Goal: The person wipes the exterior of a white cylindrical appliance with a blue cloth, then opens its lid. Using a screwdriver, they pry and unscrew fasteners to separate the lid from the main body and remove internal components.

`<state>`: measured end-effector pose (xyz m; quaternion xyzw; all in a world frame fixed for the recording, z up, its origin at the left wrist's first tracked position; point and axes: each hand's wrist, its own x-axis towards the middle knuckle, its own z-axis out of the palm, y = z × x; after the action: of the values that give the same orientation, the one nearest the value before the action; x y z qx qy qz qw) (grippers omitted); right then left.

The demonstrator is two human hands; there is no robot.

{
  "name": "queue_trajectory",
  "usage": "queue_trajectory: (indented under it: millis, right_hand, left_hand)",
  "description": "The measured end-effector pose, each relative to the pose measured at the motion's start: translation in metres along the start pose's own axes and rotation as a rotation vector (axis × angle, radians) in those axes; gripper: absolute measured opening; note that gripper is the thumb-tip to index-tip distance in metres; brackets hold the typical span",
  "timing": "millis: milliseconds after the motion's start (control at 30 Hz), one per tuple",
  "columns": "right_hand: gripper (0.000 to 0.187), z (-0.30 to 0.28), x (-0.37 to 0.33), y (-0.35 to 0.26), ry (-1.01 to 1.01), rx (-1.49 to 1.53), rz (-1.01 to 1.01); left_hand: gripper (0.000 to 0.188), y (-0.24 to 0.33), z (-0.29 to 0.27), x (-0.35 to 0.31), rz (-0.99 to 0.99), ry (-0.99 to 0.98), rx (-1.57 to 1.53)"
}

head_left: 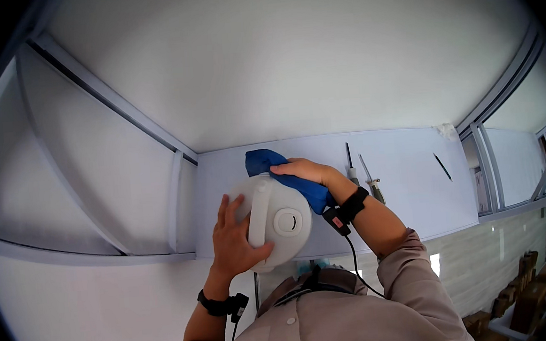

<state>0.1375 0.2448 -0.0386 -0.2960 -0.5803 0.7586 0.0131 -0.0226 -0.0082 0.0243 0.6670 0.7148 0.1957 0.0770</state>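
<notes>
A white rounded appliance (pixel 291 198) that looks like a rice cooker sits near the table's front edge, left of the middle. A broad carry handle runs across its top, beside a round vent with a dark curved slot. My left hand (pixel 230 241) is closed about the handle side, thumb over the near end and fingers spread along the left. With my right hand (pixel 308 169) I hold a blue cloth (pixel 316 194), bunched under the palm against the appliance's far right side. Part of the cloth sticks out beyond my fingertips.
Two screwdrivers (pixel 375 187) lie right of my right hand on the pale table (pixel 417 207). Farther right are a dark pen-like stick (pixel 443 167) and a crumpled white piece (pixel 447 132) at the back corner. Framed panels (pixel 179 197) flank the table. A cable (pixel 356 260) hangs from my right wrist strap.
</notes>
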Motion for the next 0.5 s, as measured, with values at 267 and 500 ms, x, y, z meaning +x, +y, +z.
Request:
queue_trajectory:
  millis: [267, 500]
  right_hand:
    - [0.058, 0.002, 0.002, 0.029, -0.085, 0.541, 0.087]
    - [0.057, -0.002, 0.003, 0.079, -0.061, 0.685, 0.083]
  left_hand:
    - [0.070, -0.005, 0.003, 0.000, 0.054, 0.049, -0.016]
    - [0.071, -0.004, -0.001, 0.001, 0.038, 0.036, -0.053]
